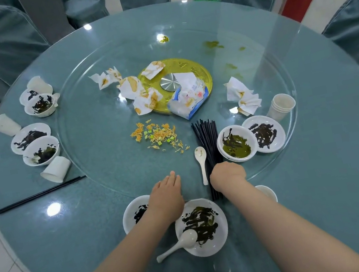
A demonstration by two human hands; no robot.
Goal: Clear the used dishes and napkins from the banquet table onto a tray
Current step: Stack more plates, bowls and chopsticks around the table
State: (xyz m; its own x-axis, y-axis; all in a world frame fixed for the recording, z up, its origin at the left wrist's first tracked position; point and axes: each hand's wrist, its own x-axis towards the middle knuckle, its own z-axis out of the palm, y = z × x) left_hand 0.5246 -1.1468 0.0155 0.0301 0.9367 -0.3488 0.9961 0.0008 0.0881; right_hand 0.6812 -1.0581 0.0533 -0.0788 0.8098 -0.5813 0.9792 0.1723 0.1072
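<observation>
- Step: gathering stage, judged early; dirty bowls (40,138), cups and napkins (134,88) sit across the bench (116,219), no tray in view.
- Left hand (166,193): flat, fingers straight, palm down on the glass turntable edge, holds nothing.
- Right hand (227,174): curled over the black chopsticks bundle (206,136); grip likely, fingers hidden.
- Next: lift bundle, find tray.

Two bare forearms come into view from the bottom edge, no sleeves, no watch, no rings or bands anywhere behind the fingers. The left hand (166,195) and right hand (228,174) wear no gloves; both wrists are plain and uncovered.
</observation>
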